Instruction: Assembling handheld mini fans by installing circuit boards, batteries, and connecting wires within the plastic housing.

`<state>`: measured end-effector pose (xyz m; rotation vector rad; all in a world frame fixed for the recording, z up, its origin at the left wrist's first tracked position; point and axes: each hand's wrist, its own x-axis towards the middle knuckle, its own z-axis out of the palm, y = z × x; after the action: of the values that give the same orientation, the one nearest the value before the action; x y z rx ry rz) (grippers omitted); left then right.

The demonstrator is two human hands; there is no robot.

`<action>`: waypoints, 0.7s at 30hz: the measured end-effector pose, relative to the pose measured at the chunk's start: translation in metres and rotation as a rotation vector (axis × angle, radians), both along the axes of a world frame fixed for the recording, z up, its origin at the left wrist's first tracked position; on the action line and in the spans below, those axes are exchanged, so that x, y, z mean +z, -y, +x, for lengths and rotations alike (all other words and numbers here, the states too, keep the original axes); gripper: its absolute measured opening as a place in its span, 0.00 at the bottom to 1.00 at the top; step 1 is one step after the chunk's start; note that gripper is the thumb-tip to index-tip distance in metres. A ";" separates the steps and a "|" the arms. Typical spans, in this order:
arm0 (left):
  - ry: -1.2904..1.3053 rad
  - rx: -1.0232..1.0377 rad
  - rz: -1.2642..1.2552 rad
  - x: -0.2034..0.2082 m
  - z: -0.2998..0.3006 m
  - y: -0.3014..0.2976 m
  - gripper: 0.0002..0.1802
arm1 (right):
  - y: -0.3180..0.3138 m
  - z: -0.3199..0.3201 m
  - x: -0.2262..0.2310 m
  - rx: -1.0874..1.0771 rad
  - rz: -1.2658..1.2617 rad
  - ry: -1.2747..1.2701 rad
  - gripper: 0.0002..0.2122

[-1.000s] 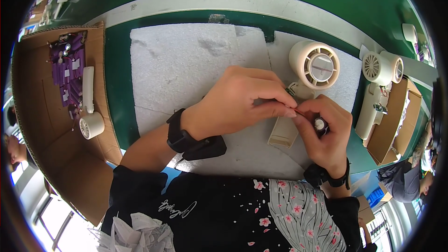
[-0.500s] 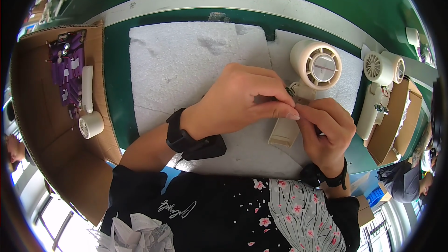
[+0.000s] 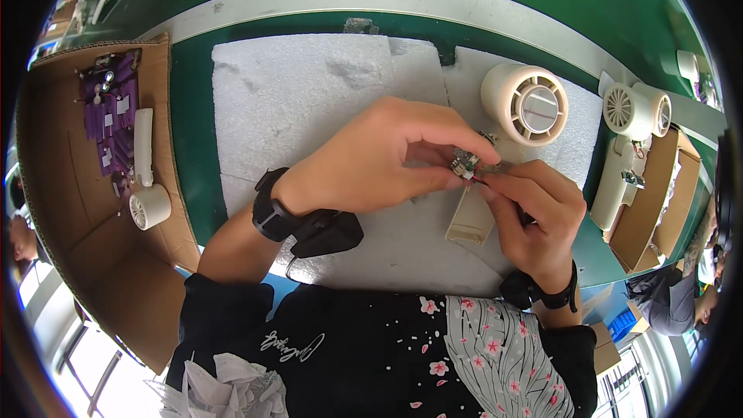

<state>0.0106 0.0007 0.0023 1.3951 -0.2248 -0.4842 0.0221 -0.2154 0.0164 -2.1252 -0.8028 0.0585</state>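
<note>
Between the thumb and index finger of my left hand [image 3: 395, 155], which is closed, sits a small green circuit board [image 3: 464, 163] with a white connector on its edge. My right hand [image 3: 542, 209] is closed in a pinch on thin wires [image 3: 479, 181] that meet the board at the connector; its fingertips partly cover them. Below both hands lies a cream handheld fan [image 3: 526, 104], its round head pointing away from me and its hollow handle [image 3: 469, 217] opened toward me. My hands hide the handle's middle.
White foam sheets [image 3: 302, 101] cover the green table. A cardboard box [image 3: 70, 224] at left holds purple battery packs [image 3: 112, 120] and a fan part [image 3: 150, 207]. At right, more fans [image 3: 628, 112] stand by a smaller carton [image 3: 646, 217]. A person [image 3: 665, 302] is at the far right.
My left hand has shifted slightly left and turned, bringing the circuit board into view between its fingers. My right hand stays close by, now pinching the wires at the board.
</note>
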 end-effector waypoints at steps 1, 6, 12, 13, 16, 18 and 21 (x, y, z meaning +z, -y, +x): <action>-0.002 -0.002 0.013 0.001 0.000 0.000 0.19 | 0.000 0.000 0.000 0.000 -0.005 -0.013 0.08; -0.085 0.028 -0.022 0.002 0.000 0.000 0.17 | 0.000 0.001 0.001 -0.003 -0.008 -0.032 0.08; -0.051 0.049 0.013 0.002 0.000 -0.001 0.17 | 0.001 0.000 0.001 -0.013 0.010 -0.079 0.07; 0.005 0.054 0.033 0.000 -0.001 0.000 0.17 | 0.001 0.000 0.000 -0.014 0.012 -0.092 0.07; 0.114 0.064 0.079 -0.002 -0.001 0.000 0.18 | 0.002 0.000 0.001 -0.021 0.007 -0.104 0.06; 0.220 0.075 0.134 -0.003 -0.002 0.001 0.18 | 0.002 -0.001 0.001 -0.025 0.005 -0.110 0.06; 0.385 0.120 0.209 -0.004 0.000 0.006 0.14 | 0.002 0.000 0.000 -0.028 0.015 -0.094 0.06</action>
<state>0.0110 -0.0056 -0.0021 1.6916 -0.4078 -0.1374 0.0218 -0.2169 0.0163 -2.1026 -0.7157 0.1355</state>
